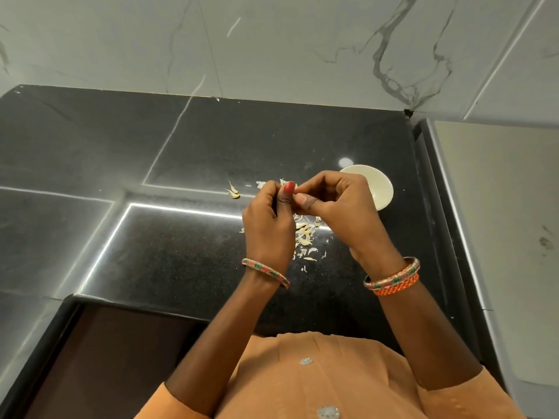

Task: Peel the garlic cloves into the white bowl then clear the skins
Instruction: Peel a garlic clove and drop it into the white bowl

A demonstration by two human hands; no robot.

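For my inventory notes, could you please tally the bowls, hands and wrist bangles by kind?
White bowl: 1
Hands: 2, left and right
Bangles: 3, one on the left wrist, two on the right
Total: 6

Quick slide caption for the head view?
Both hands pinch a garlic clove above skins, beside the white bowl.

Black speckled counter (187, 261) mirroring bright light strips, backed by a grey-veined white marble wall (272, 43) beyond it, with a pale panel (499, 192) to its right and a dark recess (115, 358) below its near edge.
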